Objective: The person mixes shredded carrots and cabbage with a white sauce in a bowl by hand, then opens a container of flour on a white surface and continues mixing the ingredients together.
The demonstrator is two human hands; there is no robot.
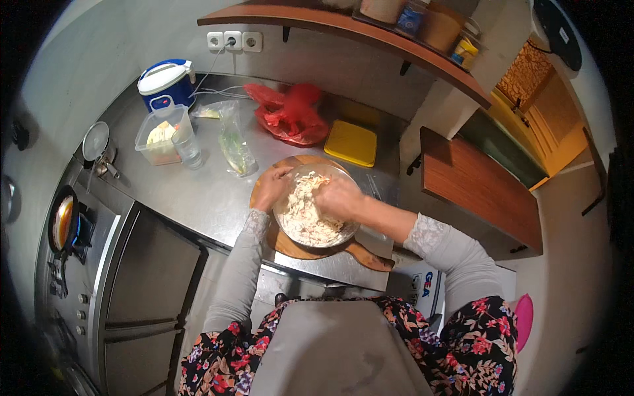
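A round metal bowl (317, 244) stands on a wooden cutting board (292, 249) with a handle. Pale, floury shreds (307, 208) with some orange bits fill much of it. My left hand (273, 188) grips the bowl's left rim. Over the right part of the bowl, my right hand (339, 198) is down in the shreds with its fingers bent; they are blurred and partly hidden, so whether they hold any of the mixture is unclear.
Behind the board lie a clear plastic bag of green vegetables (234, 143), a red plastic bag (292, 114) and a yellow lid (350, 142). A glass of water (187, 148) touches a plastic container (161, 153). At left, a frying pan (63, 222) sits over a lit burner.
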